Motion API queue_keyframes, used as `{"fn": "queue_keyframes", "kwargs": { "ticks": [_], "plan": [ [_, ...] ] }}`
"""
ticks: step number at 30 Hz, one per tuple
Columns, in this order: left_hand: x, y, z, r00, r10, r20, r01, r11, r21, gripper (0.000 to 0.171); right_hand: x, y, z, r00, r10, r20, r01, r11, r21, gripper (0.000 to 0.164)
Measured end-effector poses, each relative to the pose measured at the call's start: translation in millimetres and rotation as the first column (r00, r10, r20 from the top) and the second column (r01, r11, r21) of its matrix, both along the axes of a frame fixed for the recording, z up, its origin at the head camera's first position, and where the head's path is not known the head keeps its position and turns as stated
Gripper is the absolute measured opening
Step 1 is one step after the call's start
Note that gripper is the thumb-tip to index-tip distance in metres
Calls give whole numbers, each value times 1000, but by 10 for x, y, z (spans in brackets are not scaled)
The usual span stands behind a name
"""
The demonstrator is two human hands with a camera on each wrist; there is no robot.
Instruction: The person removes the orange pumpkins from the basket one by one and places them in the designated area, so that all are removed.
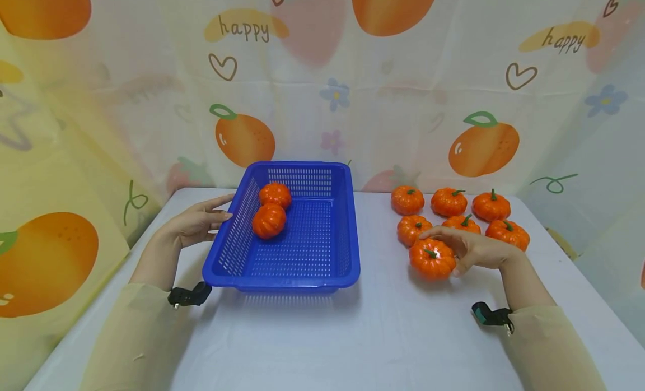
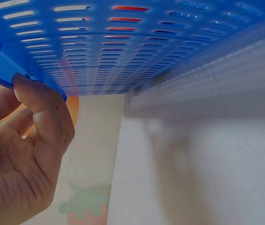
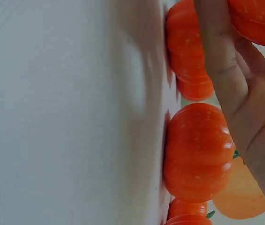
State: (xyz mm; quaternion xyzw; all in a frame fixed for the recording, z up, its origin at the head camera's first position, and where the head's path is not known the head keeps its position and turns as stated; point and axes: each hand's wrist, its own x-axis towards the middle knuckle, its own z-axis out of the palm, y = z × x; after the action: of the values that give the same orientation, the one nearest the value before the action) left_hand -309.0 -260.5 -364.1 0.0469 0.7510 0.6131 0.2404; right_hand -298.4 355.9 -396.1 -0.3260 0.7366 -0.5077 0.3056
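Observation:
A blue plastic basket (image 1: 282,282) with slotted walls stands on the table, two small orange pumpkins (image 1: 269,220) inside at its left. My left hand (image 1: 199,220) holds the basket's left rim; in the left wrist view the curled fingers (image 2: 48,117) reach the rim from outside. On the right, my right hand (image 1: 471,248) grips a glossy orange pumpkin (image 1: 431,259) with a green stem, thumb on the near side and fingers behind. The right wrist view shows this pumpkin (image 3: 259,21) raised off the table, partly cut off by the frame edge.
Several more pumpkins (image 1: 407,200) sit in rows at the back right, just behind my right hand, which partly covers them. White cloth covers the table (image 1: 393,335). A printed curtain (image 1: 383,99) rises along the table's back edge.

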Motion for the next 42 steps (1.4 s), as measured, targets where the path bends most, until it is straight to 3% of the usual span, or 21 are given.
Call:
{"fn": "queue_keyframes", "kwargs": {
  "ticks": [8,13,29,42],
  "plan": [
    [-6,8,0,1000,7,4,-7,1000,-9,76,-3,-12,-60,997,77,-2,-76,993,92,79],
    [-6,10,-6,1000,10,3,-10,1000,-11,75,-2,-25,-77,996,83,45,-88,990,109,81],
    [0,10,5,1000,-1,6,1,1000,-2,73,28,-42,-61,999,9,53,-22,967,255,86],
    [-11,7,-12,1000,3,4,-3,1000,-13,74,22,-5,-68,999,14,35,-23,969,247,87]
  ]
}}
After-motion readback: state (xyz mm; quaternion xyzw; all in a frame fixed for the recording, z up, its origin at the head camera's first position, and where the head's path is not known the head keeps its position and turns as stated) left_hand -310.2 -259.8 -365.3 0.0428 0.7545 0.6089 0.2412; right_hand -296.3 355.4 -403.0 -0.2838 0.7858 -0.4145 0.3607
